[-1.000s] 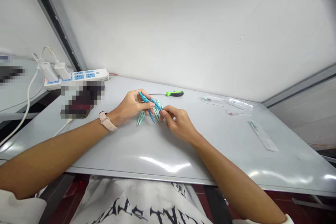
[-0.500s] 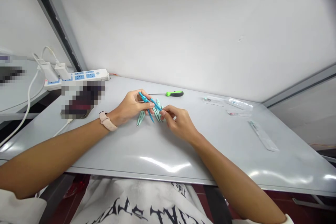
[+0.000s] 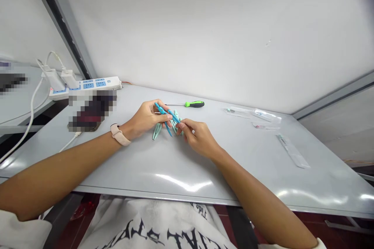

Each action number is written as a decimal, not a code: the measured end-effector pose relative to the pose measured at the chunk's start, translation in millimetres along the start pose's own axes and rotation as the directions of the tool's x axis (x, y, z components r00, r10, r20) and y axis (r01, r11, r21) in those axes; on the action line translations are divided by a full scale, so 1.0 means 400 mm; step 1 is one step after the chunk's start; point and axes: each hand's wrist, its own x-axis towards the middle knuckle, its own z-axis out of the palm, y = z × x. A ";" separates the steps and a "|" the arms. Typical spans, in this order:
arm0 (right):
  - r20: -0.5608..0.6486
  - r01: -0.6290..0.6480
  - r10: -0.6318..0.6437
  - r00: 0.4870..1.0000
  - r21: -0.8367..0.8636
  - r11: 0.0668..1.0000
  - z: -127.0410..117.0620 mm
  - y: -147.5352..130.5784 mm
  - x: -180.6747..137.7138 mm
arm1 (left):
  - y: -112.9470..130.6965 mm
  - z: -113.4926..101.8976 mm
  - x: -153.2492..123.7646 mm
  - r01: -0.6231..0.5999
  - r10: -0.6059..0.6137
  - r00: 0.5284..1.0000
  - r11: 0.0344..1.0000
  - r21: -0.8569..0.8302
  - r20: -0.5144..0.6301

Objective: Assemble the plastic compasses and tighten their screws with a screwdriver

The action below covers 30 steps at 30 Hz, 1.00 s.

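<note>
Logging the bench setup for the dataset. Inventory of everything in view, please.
blue drawing compass: 1, blue, held in both hands
pale green compass-like pieces: at least 2, pale green, on table under hands
screwdriver: 1, green and black handle, behind hands
plastic sleeves: about 3, clear, table right
power strip: 1, white with blue sockets, table back left
plug chargers: 2, white, in strip
pixelated object: 1, colour unclear, left of hands
table: 1, grey, under all these
watch: 1, pale pink, left wrist
left hand: 1, on compass
right hand: 1, on compass
</note>
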 end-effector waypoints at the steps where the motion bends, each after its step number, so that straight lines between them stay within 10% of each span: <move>1: 0.012 -0.001 0.001 1.000 -0.001 1.000 0.000 -0.002 0.000 | 0.000 0.000 0.000 0.004 -0.004 1.000 1.000 0.001 0.000; 10: -0.131 0.024 -0.016 0.991 0.055 0.998 0.007 0.007 0.003 | 0.001 0.001 -0.002 0.019 -0.019 1.000 1.000 -0.014 -0.006; 30: -0.031 0.026 -0.025 0.999 0.017 1.000 0.001 0.003 0.001 | 0.004 0.003 -0.003 0.023 -0.023 1.000 1.000 -0.009 -0.002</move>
